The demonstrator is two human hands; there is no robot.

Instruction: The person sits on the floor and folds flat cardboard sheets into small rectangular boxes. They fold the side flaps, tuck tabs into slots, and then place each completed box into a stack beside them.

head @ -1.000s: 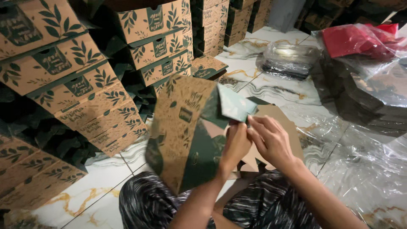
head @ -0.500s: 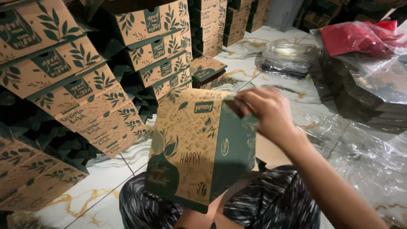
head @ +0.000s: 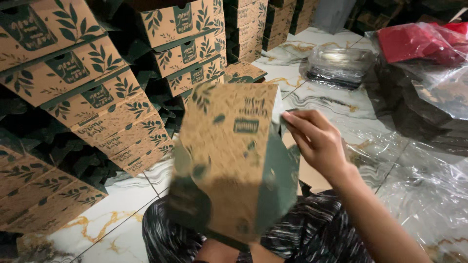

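The right hand (head: 319,141) pinched the top edge of the box (head: 229,160) with bent fingers. The left hand was hidden under the box, so its grip could not be told. Half a second before, the box sat lower; now it was lifted over the lap, near the stacked boxes (head: 87,92).

From my remote seat, the tan and dark green leaf-printed cardboard box (head: 229,160) held up in front of me is smeared by motion blur, so its print cannot be made out. It hides my left hand entirely; only a forearm shows below it at the bottom edge. My right hand (head: 317,141) has its fingertips tucked behind the box's upper right edge. The stack of matching folded cardboard boxes (head: 83,87) is cut off at the left and top edges.
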